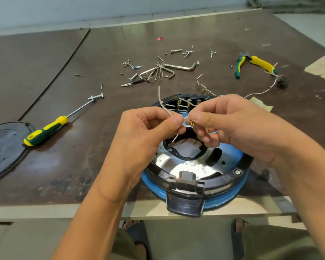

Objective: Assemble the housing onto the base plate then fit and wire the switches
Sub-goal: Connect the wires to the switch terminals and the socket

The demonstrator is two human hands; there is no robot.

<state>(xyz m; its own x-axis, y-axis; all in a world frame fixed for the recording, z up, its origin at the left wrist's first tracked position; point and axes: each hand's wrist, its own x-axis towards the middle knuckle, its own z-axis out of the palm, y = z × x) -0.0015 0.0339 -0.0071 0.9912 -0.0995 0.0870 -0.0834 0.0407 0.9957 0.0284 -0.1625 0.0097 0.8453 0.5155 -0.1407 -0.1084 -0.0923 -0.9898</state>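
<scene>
Plate at the far left: one dark round plate point(4, 147) lies on the brown worktop point(64, 166), and the handle end of one green-and-yellow screwdriver point(45, 133) touches its rim. Just past the screwdriver's tip lies one bolt point(96, 96) with a nut on it. Farther back, loose screws point(131, 65) are scattered around one bunch of hex keys point(163, 71) — too small and jumbled to count. In the middle, two hands meet above the housing point(195, 175), a round blue-and-black shell standing at the near edge of the worktop with its dark latch overhanging. The left hand point(148, 128) pinches one white wire point(162, 104) between thumb and forefinger, its other fingers point(169, 109) curled. The right hand point(233, 124) pinches the same wire just beside a small brass terminal point(191, 123). Behind the hands, a row of switches point(188, 103) — three, as far as can be told — sits at the housing's far rim. One pair of green-and-yellow pliers point(251, 64) lies well apart at the far right.
</scene>
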